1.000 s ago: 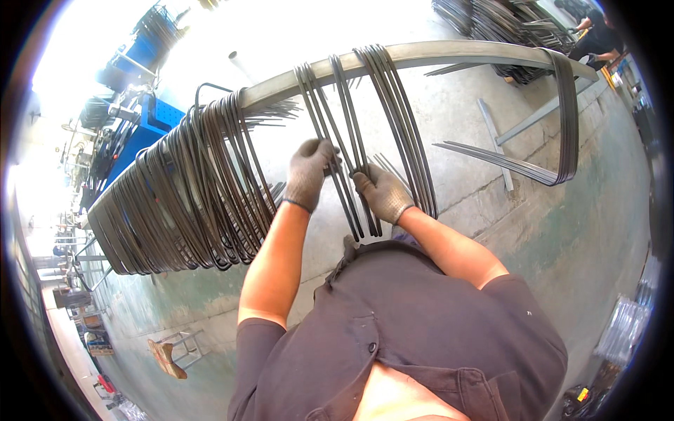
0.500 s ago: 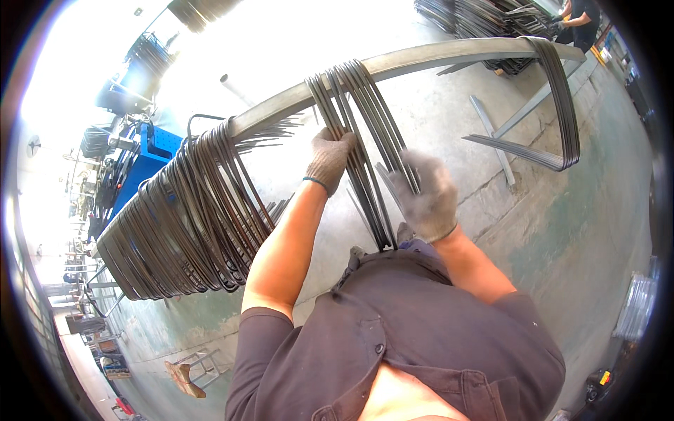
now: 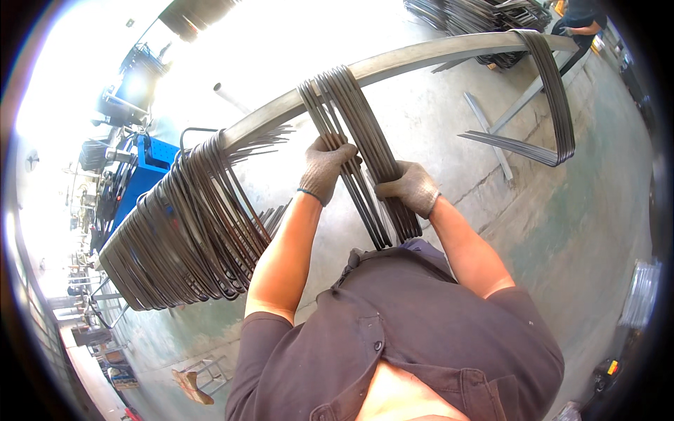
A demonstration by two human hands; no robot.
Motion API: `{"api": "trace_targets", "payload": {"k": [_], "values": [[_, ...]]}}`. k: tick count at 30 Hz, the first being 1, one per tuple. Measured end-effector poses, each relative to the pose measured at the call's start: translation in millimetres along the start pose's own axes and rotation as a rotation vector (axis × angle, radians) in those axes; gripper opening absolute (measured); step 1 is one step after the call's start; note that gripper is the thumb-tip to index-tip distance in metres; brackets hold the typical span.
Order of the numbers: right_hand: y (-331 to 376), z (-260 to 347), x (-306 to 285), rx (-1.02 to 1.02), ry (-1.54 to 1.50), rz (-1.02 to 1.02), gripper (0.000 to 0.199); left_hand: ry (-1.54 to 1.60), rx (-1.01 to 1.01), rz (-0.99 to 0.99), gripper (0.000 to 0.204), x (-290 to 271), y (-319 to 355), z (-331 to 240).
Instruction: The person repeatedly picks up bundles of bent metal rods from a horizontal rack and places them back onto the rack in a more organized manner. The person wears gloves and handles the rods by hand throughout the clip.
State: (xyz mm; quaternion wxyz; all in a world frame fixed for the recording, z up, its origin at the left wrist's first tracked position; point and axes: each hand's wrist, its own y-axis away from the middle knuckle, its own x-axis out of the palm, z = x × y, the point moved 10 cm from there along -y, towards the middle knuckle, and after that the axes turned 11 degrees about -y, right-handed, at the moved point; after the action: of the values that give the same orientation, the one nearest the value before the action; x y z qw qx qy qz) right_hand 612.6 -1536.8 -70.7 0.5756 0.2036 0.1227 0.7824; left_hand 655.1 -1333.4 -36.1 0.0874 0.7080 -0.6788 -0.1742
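Bent dark metal rods hang in bundles over a long grey steel beam in front of me. My left hand, in a grey knit glove, is closed around a thin bundle of rods. Close beside it on the right hangs a thicker bundle of rods. My gloved right hand grips that one, thumb across its front, other fingers hidden behind. The lower ends of both bundles reach down near my waist, and a narrow gap parts them.
A large mass of bent rods hangs on the beam's left part. Another bundle hangs near its right end. Behind stand a blue machine and a pile of rods. A person is at the far right.
My right hand has come left and closed on the right bundle, whose rods now lie tightly together. My left hand keeps its hold on the left bundle.
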Motion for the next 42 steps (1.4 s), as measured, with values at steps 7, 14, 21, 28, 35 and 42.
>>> {"api": "trace_targets", "payload": {"k": [7, 14, 21, 28, 35, 42], "values": [[-2.5, -10.1, 5.5, 0.038, -0.086, 0.053, 0.034, -0.019, -0.015, 0.032, 0.032, 1.3, -10.0, 11.4], [-5.1, -44.2, 0.1, 0.178, 0.072, 0.092, 0.037, 0.109, 0.014, 0.071, 0.035, 3.5, -10.9, 12.0], [-17.4, -52.3, 8.0, 0.157, -0.005, 0.127, 0.038, -0.033, -0.015, 0.010, 0.028, 9.8, 25.8, 47.6], [-30.4, -49.0, 15.9, 0.073, 0.071, 0.054, 0.034, -0.193, -0.025, -0.125, 0.027, -8.9, 51.6, 51.9], [-34.9, -18.1, -1.5, 0.082, 0.120, 0.065, 0.031, -0.144, -0.117, -0.077, 0.027, -24.3, 52.8, 66.7], [-13.0, -24.6, 5.0, 0.170, 0.179, 0.112, 0.038, -0.294, -0.021, -0.010, 0.028, 15.6, 31.2, 46.4]]}}
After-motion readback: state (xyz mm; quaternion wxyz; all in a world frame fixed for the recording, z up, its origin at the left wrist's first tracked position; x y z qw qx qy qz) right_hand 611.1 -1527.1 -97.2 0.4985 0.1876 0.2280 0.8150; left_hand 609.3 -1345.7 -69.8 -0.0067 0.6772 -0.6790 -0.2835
